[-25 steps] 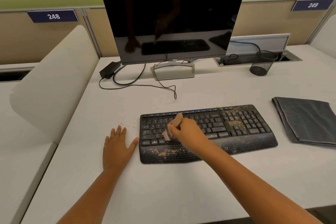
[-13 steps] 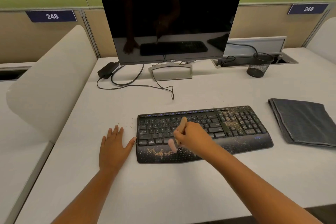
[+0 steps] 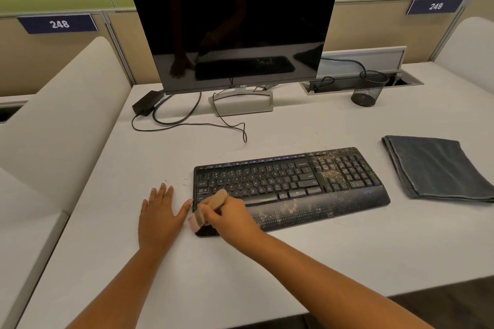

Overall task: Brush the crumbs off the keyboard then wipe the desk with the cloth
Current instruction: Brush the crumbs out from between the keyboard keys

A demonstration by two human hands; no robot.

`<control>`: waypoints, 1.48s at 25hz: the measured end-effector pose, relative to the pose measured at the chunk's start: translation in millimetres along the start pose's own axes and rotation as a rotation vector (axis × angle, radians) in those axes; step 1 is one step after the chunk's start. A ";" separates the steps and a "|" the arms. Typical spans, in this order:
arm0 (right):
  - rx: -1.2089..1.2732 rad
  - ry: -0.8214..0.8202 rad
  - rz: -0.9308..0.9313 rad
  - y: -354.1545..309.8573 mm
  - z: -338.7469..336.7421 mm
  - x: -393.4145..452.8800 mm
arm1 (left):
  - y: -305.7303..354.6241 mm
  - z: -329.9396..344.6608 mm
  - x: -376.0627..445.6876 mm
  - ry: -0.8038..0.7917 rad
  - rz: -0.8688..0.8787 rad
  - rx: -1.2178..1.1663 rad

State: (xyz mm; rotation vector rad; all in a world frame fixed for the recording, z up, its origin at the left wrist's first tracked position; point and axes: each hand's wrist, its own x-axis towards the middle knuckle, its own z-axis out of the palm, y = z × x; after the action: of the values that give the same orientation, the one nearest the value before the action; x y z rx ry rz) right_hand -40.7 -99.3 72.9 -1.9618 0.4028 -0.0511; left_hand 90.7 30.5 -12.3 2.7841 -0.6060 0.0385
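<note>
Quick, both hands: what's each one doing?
Left hand: open, flat on the desk.
Right hand: gripping the brush at the keyboard.

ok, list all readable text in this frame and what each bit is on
"248" on the blue plate on the left partition.
"249" on the blue plate on the right partition.
"DELL" on the monitor lower bezel, small but legible.
Keyboard key legends: too small and blurred to read.
Cloth: no text visible.
</note>
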 end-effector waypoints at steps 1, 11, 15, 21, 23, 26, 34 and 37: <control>-0.016 0.007 -0.003 2.8 0.3 -0.5 | -0.3 -0.3 -0.3 0.000 0.000 0.000; -0.144 0.235 0.041 54.7 -78.8 -47.8 | -0.3 -1.6 0.2 -0.009 0.009 0.015; -0.250 0.357 0.119 65.2 -104.2 -71.7 | -0.1 -1.6 0.2 -0.015 0.011 0.017; -0.216 0.251 -0.009 26.1 -57.3 -66.7 | 0.2 -1.6 -0.2 -0.018 0.005 0.004; -0.091 0.139 -0.102 10.5 -27.0 -53.6 | -0.1 -1.3 0.6 -0.008 0.001 0.006; -0.133 0.110 -0.118 9.7 -5.2 -33.7 | -1.7 -0.5 0.7 -0.009 0.003 0.009; -0.180 0.281 0.052 55.3 -74.1 -57.9 | 1.4 -2.1 -1.9 -0.002 0.009 -0.013; -0.290 0.415 0.148 65.8 -108.5 -78.1 | -1.0 -1.2 -0.7 -0.003 0.016 -0.015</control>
State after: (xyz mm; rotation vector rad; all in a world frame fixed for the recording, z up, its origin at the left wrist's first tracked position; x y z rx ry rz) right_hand -154.8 -195.1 70.8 -2.1993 0.8659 -0.3246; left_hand 90.5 32.0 -11.5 2.7653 -0.6268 0.0323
